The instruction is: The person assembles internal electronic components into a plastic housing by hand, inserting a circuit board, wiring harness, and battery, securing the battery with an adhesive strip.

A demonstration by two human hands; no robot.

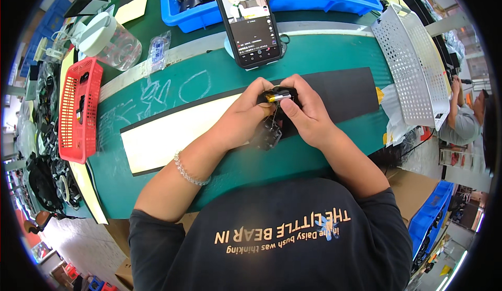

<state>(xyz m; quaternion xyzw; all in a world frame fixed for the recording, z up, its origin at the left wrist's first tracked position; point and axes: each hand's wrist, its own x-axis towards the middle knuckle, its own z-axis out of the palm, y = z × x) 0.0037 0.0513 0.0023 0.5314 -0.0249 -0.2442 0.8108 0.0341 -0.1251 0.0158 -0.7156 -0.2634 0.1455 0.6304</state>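
My left hand (241, 117) and my right hand (306, 112) meet over the middle of the green work table (219, 74). Together they grip a small black plastic part (275, 98) with a silver and yellow piece on top. A second black piece (267, 135) hangs from it on thin wires below my fingers. A beaded bracelet (187, 171) sits on my left wrist. Under my hands lies a long strip, white on the left (167, 136) and black on the right (348, 94).
A phone (248, 19) with a lit screen leans just beyond my hands. Behind it stands a blue bin (293, 0) of black parts. A red basket (78, 110) and a clear jar (111, 41) stand at the left. A white perforated tray (413, 66) sits right; another person (465, 115) works beyond.
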